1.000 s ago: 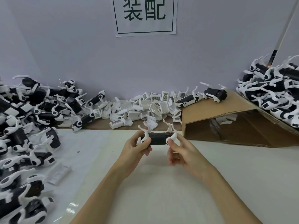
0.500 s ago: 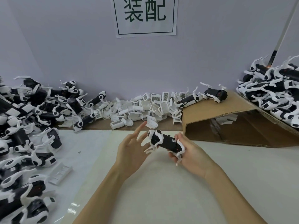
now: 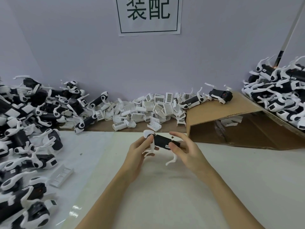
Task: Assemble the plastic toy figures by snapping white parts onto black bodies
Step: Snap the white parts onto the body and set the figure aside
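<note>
Above the middle of the tabletop (image 3: 189,195), two hands held one toy (image 3: 162,141) up in the air. The toy had a black body and white legs that hung down toward the tabletop. The left hand (image 3: 137,150) pinched the toy's left end, where a round white part sat. The right hand (image 3: 184,148) curled round the toy's right end, with its thumb on the near side of the black body and its fingers over the far side. A tiny white label was on the body, but it was too small to read.

On the wall (image 3: 82,47) hung a white sign (image 3: 149,15) with a thin dark frame and two big dark Chinese signs, 装配.

At the back of the tabletop, by the wall, lay a heap of white parts (image 3: 148,108). Many had barcode stickers, too small to read. On the left sat a big pile of toys (image 3: 28,123) in black and white. One flat white part (image 3: 61,175) lay alone just beside that pile. On the right stood a brown cardboard box (image 3: 231,119) on its side, with two toys (image 3: 208,97) on top of it. More toys (image 3: 280,91) were stacked at the far right.
</note>
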`<act>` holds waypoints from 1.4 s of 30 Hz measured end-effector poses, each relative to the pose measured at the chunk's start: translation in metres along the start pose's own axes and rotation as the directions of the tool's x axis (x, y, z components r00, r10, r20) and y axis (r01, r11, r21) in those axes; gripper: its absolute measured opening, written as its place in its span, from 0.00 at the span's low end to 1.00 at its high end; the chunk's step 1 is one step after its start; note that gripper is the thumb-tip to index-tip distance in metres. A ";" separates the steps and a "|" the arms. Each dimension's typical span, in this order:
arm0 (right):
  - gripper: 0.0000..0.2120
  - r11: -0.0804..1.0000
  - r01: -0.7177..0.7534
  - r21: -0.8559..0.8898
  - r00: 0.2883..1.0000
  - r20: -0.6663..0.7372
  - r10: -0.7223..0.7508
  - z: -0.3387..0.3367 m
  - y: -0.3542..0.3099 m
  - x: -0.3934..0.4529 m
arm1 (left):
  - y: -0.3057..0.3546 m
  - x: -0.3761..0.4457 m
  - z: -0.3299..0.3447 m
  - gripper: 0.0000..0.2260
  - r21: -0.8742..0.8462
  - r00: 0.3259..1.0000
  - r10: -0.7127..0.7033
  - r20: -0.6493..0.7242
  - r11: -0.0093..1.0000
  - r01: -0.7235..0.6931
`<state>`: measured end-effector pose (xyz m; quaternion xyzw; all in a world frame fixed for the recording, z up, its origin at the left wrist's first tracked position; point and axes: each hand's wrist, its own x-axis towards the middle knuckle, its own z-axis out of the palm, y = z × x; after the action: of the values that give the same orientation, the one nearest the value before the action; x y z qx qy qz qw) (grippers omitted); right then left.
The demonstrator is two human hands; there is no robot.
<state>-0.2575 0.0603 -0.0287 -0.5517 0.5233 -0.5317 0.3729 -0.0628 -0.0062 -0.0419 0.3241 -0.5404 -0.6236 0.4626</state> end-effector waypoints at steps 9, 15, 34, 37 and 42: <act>0.28 0.957 0.065 -0.283 0.998 0.016 -0.063 0.000 0.018 0.003 | 0.005 -0.009 0.007 0.22 0.283 0.969 0.247 0.028 0.927 -0.245; 0.29 0.907 0.237 -0.347 0.967 0.000 -0.253 0.002 0.026 0.002 | -0.002 -0.017 0.028 0.29 0.530 0.881 0.459 0.117 0.721 -0.446; 0.38 0.856 0.228 -0.464 0.969 0.022 -0.246 0.022 0.026 0.001 | 0.003 -0.012 0.019 0.24 0.192 0.816 0.338 -0.469 0.941 -0.279; 0.40 0.847 0.230 -0.479 0.973 0.083 -0.217 0.027 0.028 0.001 | 0.008 -0.005 0.004 0.27 0.204 0.788 0.376 -0.487 0.926 -0.317; 0.36 0.838 0.272 -0.473 0.954 0.019 -0.299 0.027 0.026 -0.002 | 0.010 -0.003 0.001 0.30 0.201 0.842 0.385 -0.377 0.922 -0.331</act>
<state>-0.2353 0.0543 -0.0583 -0.6823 0.5584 -0.4535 0.1301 -0.0601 -0.0033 -0.0327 0.3697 -0.5212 -0.4082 0.6520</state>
